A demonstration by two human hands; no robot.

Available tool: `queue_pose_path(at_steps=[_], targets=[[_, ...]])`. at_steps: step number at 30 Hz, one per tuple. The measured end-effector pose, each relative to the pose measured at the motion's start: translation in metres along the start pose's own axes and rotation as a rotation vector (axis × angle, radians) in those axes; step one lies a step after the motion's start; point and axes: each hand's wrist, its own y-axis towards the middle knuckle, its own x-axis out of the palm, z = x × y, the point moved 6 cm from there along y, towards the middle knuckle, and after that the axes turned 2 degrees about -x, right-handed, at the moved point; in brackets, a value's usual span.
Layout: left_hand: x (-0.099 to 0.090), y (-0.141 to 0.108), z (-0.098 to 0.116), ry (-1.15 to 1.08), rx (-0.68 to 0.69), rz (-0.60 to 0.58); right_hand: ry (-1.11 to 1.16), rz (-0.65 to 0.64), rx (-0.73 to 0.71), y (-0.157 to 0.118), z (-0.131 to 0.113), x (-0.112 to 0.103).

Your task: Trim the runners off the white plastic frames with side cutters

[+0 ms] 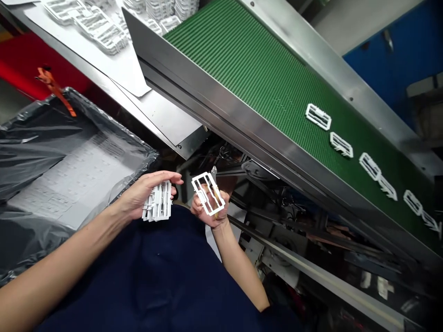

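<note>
My left hand (141, 191) is wrapped round a stack of white plastic frames (159, 202), just above my dark blue clothing. To its right, my right hand (216, 210) holds a single white frame (208, 193) with long slots, tilted toward me. A tool with a metal tip (214, 171) and yellowish handles also sits in the right hand, partly hidden behind the frame. The two hands are apart. Several white frames, one of them (318, 117) nearest the belt's middle, lie in a row on the green ribbed conveyor belt (242, 60).
At the upper left, stacked white frames (100, 30) stand on a table with white sheets (176, 120). A bin lined with black plastic (31, 133) is at the left, an orange strap (55, 87) at its edge. The conveyor's metal side rail (249, 115) runs diagonally beyond my hands.
</note>
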Motion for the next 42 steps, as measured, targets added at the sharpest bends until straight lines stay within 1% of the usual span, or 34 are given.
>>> queue_pose_path(at_steps=[5, 11, 14, 17, 23, 28, 30, 32, 34, 37, 40, 42], targets=[[0.010, -0.006, 0.002, 0.083, -0.021, -0.075, 0.003, -0.015, 0.029, 0.002, 0.007, 0.002], [0.026, -0.015, 0.002, 0.137, 0.030, -0.160, -0.064, 0.082, 0.034, 0.003, 0.010, 0.000], [0.030, -0.015, 0.001, 0.156, 0.050, -0.181, -0.093, 0.122, 0.044, 0.002, 0.010, 0.001], [0.030, -0.014, 0.000, 0.161, 0.061, -0.184, -0.128, 0.158, 0.066, 0.001, 0.010, 0.000], [0.030, -0.014, -0.001, 0.136, 0.082, -0.165, -0.128, 0.114, 0.040, 0.001, 0.009, -0.002], [0.030, -0.015, -0.002, 0.085, 0.079, -0.128, -0.136, 0.130, 0.024, 0.002, 0.007, -0.002], [0.029, -0.014, -0.002, 0.034, 0.091, -0.105, -0.217, 0.174, -0.022, 0.000, 0.002, 0.002], [0.025, -0.012, -0.002, -0.040, 0.124, -0.073, -0.351, 0.220, -0.088, -0.003, -0.007, 0.009], [0.021, -0.009, -0.002, -0.115, 0.166, -0.042, -0.469, 0.221, -0.127, -0.005, -0.014, 0.019], [0.017, -0.004, -0.006, -0.159, 0.172, -0.026, -0.559, 0.174, -0.106, -0.007, -0.019, 0.030], [0.017, -0.001, -0.010, -0.142, 0.161, -0.018, -0.707, 0.202, -0.089, -0.007, -0.022, 0.030], [0.017, -0.001, -0.011, -0.149, 0.176, 0.000, -0.754, 0.204, -0.069, -0.006, -0.022, 0.029]])
